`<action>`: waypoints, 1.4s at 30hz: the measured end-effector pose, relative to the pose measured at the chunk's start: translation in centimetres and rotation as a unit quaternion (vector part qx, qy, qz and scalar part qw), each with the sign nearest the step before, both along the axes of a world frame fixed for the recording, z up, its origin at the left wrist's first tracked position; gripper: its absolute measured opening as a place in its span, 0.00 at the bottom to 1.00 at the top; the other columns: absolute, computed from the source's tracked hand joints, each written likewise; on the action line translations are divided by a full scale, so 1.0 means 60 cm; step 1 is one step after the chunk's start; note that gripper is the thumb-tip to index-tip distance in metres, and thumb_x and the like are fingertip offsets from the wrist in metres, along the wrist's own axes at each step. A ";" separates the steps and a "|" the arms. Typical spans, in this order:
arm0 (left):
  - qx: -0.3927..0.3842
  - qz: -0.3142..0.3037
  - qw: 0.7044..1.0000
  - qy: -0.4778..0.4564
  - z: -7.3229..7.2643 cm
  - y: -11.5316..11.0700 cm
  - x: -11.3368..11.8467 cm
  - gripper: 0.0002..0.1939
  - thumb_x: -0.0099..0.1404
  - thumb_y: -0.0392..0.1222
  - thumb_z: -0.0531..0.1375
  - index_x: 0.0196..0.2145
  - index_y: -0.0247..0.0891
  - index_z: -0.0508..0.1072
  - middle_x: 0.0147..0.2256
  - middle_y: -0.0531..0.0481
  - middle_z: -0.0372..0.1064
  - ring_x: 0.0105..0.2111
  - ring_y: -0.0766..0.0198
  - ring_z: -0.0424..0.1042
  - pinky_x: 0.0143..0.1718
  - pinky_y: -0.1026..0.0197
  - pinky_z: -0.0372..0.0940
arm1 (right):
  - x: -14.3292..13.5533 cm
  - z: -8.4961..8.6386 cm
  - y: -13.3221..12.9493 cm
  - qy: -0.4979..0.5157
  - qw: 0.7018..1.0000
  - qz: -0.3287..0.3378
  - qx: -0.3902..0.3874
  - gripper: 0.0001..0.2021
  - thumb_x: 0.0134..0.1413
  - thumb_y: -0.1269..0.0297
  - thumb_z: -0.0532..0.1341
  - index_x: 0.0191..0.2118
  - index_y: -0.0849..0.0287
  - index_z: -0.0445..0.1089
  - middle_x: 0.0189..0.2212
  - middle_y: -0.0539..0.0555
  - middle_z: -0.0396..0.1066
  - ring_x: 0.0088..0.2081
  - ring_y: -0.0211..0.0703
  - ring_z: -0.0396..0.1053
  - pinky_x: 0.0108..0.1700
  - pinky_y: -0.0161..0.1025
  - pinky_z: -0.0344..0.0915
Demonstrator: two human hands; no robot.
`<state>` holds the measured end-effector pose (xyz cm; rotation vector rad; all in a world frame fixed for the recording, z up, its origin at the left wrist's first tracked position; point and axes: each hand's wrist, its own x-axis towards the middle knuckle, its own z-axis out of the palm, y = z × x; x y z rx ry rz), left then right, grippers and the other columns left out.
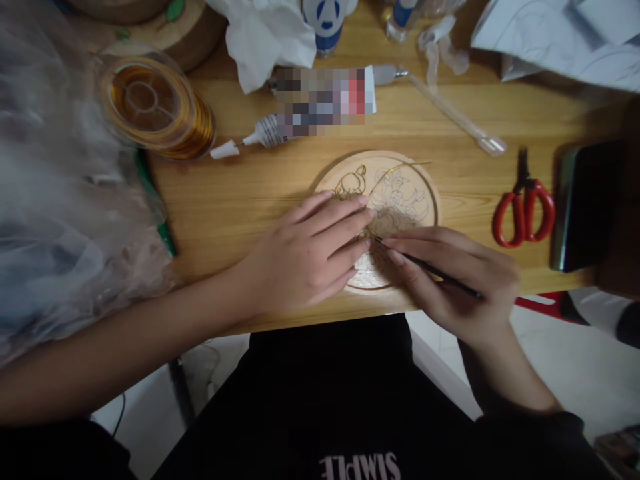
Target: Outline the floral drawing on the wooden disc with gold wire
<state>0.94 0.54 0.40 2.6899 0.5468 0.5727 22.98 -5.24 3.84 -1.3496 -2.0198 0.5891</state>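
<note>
A round wooden disc (436, 190) with a raised rim bears a line drawing of flowers and leaves. Gold wire (395, 168) follows some drawn lines at its upper left, and a loose length arcs over toward the upper right rim. My left hand (315, 250) lies flat on the disc's left side, fingers spread, covering part of the drawing. Closed round slim dark tweezers (440, 272), my right hand (457, 277) rests at the lower right of the disc. Their tip meets the gold wire beside my left fingertips; exact contact is too small to tell.
Behind the disc lies a glue tube (270, 130) with a white cap, left of a clear plastic dropper (455, 117). A spool of gold wire (155, 107) stands at left, near crumpled clear plastic (75, 200). Red-handled scissors (523, 210) and a phone (585, 207) lie at right.
</note>
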 end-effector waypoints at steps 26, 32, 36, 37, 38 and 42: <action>0.018 0.008 1.000 -0.002 0.003 0.000 0.001 0.11 0.70 0.38 0.57 0.46 0.31 0.75 0.55 0.37 0.72 0.61 0.46 0.67 0.62 0.43 0.63 | -0.009 0.009 0.007 -0.051 0.999 0.003 0.006 0.10 0.57 0.75 0.64 0.43 0.57 0.75 0.39 0.56 0.80 0.39 0.43 0.79 0.39 0.38 0.78; 0.031 0.011 0.999 -0.001 0.003 0.001 0.002 0.12 0.71 0.39 0.57 0.47 0.32 0.75 0.54 0.38 0.73 0.60 0.47 0.68 0.61 0.43 0.64 | -0.001 0.010 0.018 -0.045 0.999 0.029 0.002 0.09 0.58 0.74 0.64 0.43 0.58 0.76 0.38 0.56 0.80 0.39 0.43 0.79 0.39 0.38 0.78; 0.037 0.016 0.999 -0.005 0.003 0.001 0.002 0.11 0.71 0.39 0.57 0.46 0.32 0.75 0.53 0.39 0.73 0.60 0.46 0.68 0.61 0.44 0.65 | 0.012 0.014 0.032 -0.059 0.995 0.082 0.016 0.08 0.58 0.74 0.65 0.42 0.60 0.77 0.38 0.57 0.80 0.39 0.42 0.80 0.39 0.36 0.78; 0.038 0.017 0.999 -0.002 0.003 0.001 0.002 0.11 0.71 0.39 0.57 0.46 0.32 0.75 0.53 0.39 0.73 0.60 0.46 0.68 0.61 0.44 0.65 | 0.015 0.015 0.036 -0.065 0.993 0.095 0.019 0.08 0.58 0.73 0.65 0.43 0.60 0.77 0.38 0.57 0.80 0.39 0.41 0.80 0.39 0.35 0.78; 0.039 0.017 0.999 0.001 0.004 0.001 0.002 0.11 0.71 0.39 0.56 0.46 0.33 0.75 0.52 0.40 0.74 0.60 0.47 0.67 0.61 0.44 0.66 | 0.019 0.015 0.038 -0.070 0.992 0.106 0.021 0.08 0.58 0.73 0.65 0.43 0.59 0.77 0.38 0.56 0.81 0.39 0.41 0.80 0.38 0.35 0.78; 0.040 0.017 0.999 0.008 0.005 0.002 0.003 0.11 0.71 0.39 0.56 0.47 0.35 0.75 0.50 0.43 0.75 0.60 0.47 0.67 0.62 0.45 0.65 | 0.033 0.015 0.046 -0.077 0.988 0.136 0.016 0.11 0.58 0.72 0.64 0.46 0.55 0.76 0.40 0.54 0.80 0.39 0.42 0.80 0.38 0.37 0.78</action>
